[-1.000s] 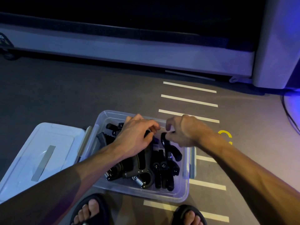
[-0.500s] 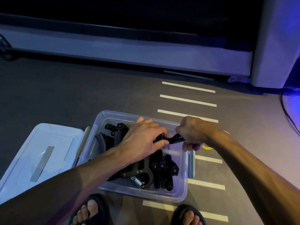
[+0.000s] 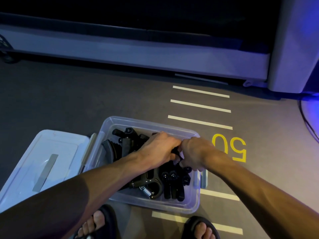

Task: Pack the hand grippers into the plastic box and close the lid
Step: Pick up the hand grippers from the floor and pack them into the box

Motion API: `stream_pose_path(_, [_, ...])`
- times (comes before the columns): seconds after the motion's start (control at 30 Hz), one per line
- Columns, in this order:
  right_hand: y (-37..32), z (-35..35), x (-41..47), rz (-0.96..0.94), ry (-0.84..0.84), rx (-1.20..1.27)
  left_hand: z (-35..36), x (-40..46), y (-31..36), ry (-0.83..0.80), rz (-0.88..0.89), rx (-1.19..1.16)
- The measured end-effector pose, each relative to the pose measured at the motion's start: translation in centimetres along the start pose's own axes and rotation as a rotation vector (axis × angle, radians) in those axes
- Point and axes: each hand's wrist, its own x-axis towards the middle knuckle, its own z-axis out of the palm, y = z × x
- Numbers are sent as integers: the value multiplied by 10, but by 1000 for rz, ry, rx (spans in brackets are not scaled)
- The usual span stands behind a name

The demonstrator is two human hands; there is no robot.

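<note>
Where both hands (image 3: 179, 152) meet over the plastic box (image 3: 193, 202), they pinch 1 half-hidden black hand gripper (image 3: 176, 150).

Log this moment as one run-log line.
stage: packing | both hands: left hand, right hand on one hand gripper over plastic box | lid: off, beside box

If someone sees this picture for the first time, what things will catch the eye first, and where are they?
In the middle, the left hand and right hand meet over a clear plastic box on the floor, both on one of the black hand grippers piled inside. Its lid lies flat to the left. A yellow number is painted on the right.
</note>
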Motion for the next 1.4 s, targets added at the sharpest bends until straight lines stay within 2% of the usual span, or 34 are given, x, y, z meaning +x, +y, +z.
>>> stream_pose_path(0.1, [0,4,5,4,106,-46,2,2,0,-29,5,-17])
stream_pose_path(0.17, [2,5,6,-15,116,-58,-4,1,-3,-52,36,-4])
stream_pose_path(0.33, [11,8,0,-100,116,-120,-20,-16,-20,152,60,153])
stream_pose_path(0.47, [5,19,-4,-130,295,-247,-27,-26,-20,183,94,188])
stream_pose_path(0.57, [7,25,1,-188,355,-365,-20,-34,-7,67,175,199])
stream_pose_path(0.63, [12,26,4,-192,345,-394,-12,-40,2,-112,208,258])
stream_pose_path(0.7, [15,26,8,-191,329,-395,-2,-43,9,-217,238,364])
stream_pose_path(0.93, [19,22,16,-202,299,-280,13,-37,15,-165,285,420])
stream_pose_path(1.2, [21,5,-5,-248,77,-81,10,-27,9,-193,378,422])
stream_pose_path(1.27, [14,17,-11,-265,55,-137,9,-26,9,-188,415,422])
stream_pose_path(1.4, [4,40,-14,-261,210,-351,6,-27,12,-172,453,415])
